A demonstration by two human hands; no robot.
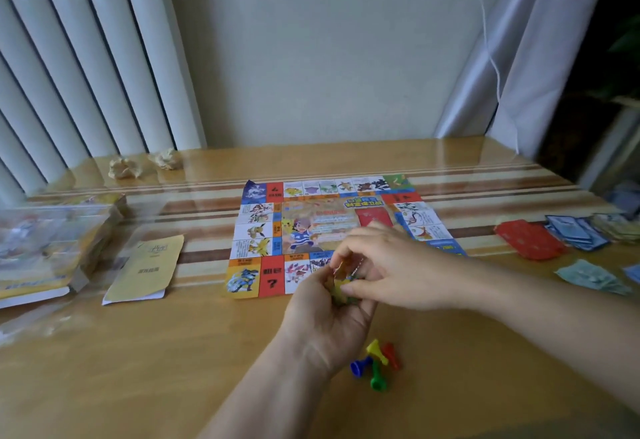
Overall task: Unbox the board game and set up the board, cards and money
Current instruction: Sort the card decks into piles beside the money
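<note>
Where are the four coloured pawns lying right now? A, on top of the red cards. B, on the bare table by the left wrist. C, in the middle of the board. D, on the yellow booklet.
B. The pawns lie clustered on the table beside the wrist of the left hand, short of the board; that hand and the right hand hold small coloured pieces.

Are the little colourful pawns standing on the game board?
No, the four small plastic pawns, yellow, red, blue and green, lie tipped over on the wooden table, apart from the square paper game board.
</note>
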